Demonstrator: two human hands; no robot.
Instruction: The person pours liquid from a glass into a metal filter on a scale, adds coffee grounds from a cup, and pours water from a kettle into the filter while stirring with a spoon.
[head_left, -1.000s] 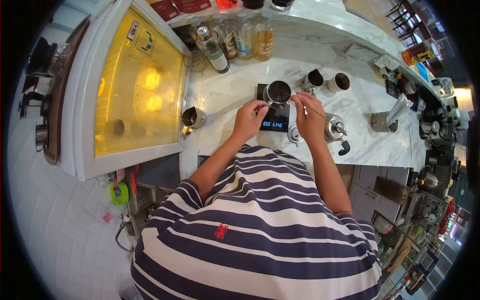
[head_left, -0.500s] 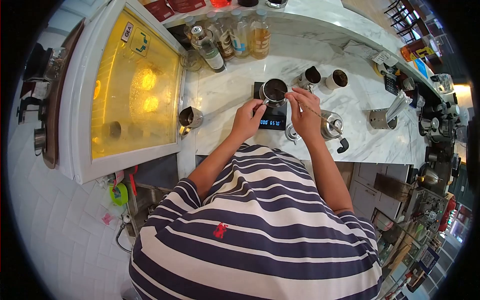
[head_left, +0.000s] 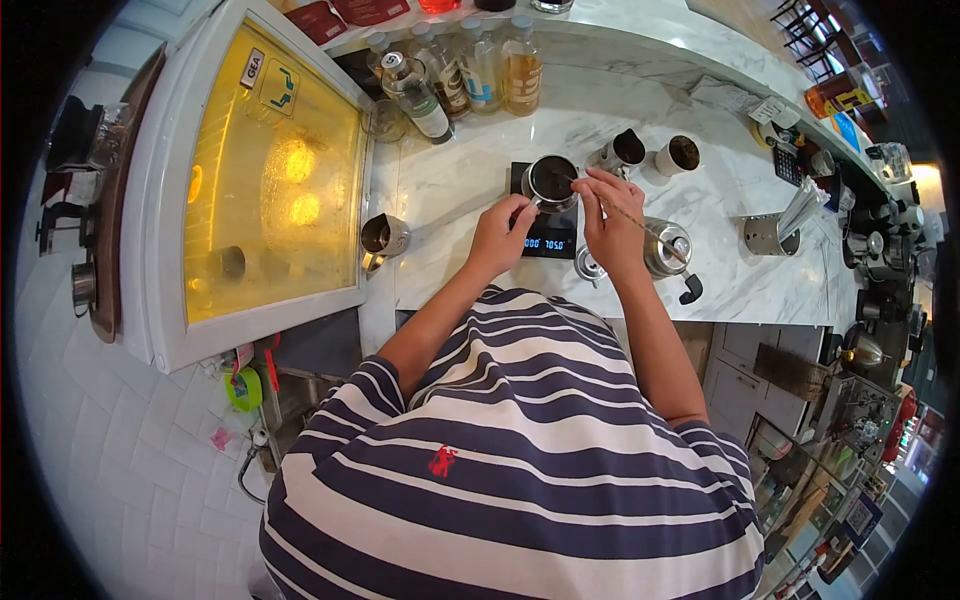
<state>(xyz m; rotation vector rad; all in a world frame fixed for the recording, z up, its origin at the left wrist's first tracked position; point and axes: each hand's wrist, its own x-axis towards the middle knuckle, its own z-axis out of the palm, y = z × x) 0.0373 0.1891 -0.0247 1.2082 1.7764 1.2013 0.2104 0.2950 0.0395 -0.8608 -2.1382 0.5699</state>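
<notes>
A metal pitcher (head_left: 552, 184) with dark contents stands on a black digital scale (head_left: 545, 240) whose blue digits are lit. My left hand (head_left: 500, 236) grips the pitcher's handle at its lower left. In my right hand (head_left: 613, 226) is a long twisted spoon (head_left: 622, 213), held over the pitcher's right rim; its lower end is hidden in the dark contents. A small round lid (head_left: 589, 264) lies just right of the scale. Beside my right wrist stands a steel kettle (head_left: 667, 248) with a black-tipped handle. Behind are another metal pitcher (head_left: 625, 150) and a cup (head_left: 678, 156) with dark contents.
Several bottles (head_left: 480, 68) and an empty glass (head_left: 386, 121) stand at the back left. A metal jug (head_left: 384, 236) is beside the yellow-lit glass-door cabinet (head_left: 275, 170). On the right, a perforated metal holder (head_left: 771, 234) contains straws. The marble counter's front edge (head_left: 760, 322) runs before me.
The scale's digits have changed from about 657 to 705. The view has shifted very slightly. Both hands keep nearly the same hold.
</notes>
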